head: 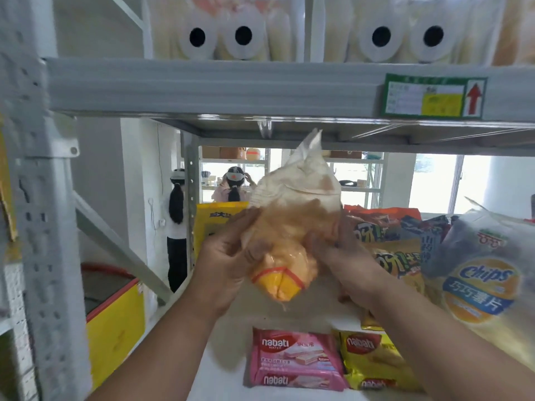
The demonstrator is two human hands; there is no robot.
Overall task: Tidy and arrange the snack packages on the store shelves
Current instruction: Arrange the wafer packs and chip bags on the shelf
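Here, the left hand (224, 264) and right hand (350, 264) each curl their grip round a soft orange-and-white snack bag (289, 227), held clear above the shelf (228, 342), probably to stand it upright among the packets.

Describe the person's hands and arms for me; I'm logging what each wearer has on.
Both the left hand and the right hand are bare: no gloves. Both forearms are uncovered as far as the picture's bottom edge, with no sleeve or cuff in view. No watch, bracelet or wristband shows on either wrist. The picture is too blurred to rule out a ring.
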